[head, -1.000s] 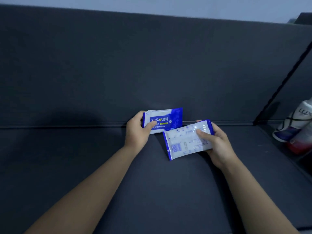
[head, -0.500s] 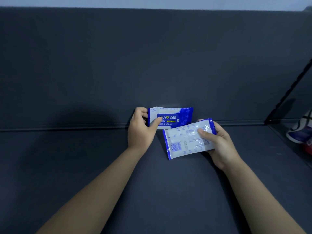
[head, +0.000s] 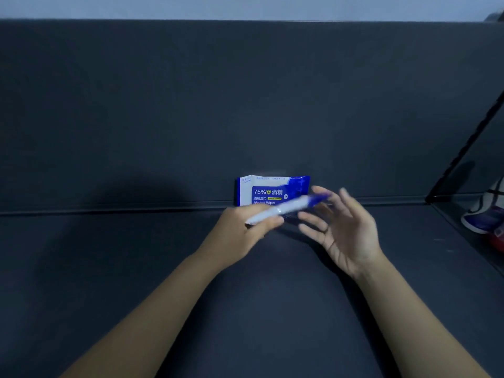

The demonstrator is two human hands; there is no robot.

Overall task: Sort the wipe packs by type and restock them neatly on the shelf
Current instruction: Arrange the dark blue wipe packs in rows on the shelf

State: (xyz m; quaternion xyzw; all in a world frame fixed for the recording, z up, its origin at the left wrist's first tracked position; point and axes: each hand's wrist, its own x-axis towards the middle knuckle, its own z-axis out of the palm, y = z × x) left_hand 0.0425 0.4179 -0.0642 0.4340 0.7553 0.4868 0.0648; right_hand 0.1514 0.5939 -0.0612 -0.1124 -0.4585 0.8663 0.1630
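A blue and white alcohol wipe pack (head: 268, 190) stands upright against the dark back panel of the shelf (head: 245, 118). A second wipe pack (head: 289, 209), seen edge-on and blurred, is in front of it. My left hand (head: 240, 233) grips this second pack at its lower left end. My right hand (head: 343, 227) is beside the pack's right end, palm turned in, fingers spread and straight, holding nothing.
The shelf floor (head: 245, 309) is a dark flat surface. A black slanted divider (head: 463, 148) bounds it on the right. Behind the divider lie a white and blue bottle (head: 482, 219) and something red (head: 497, 238).
My left hand let go of the standing pack and took the second pack. My right hand released that pack and opened. The second pack turned edge-on.
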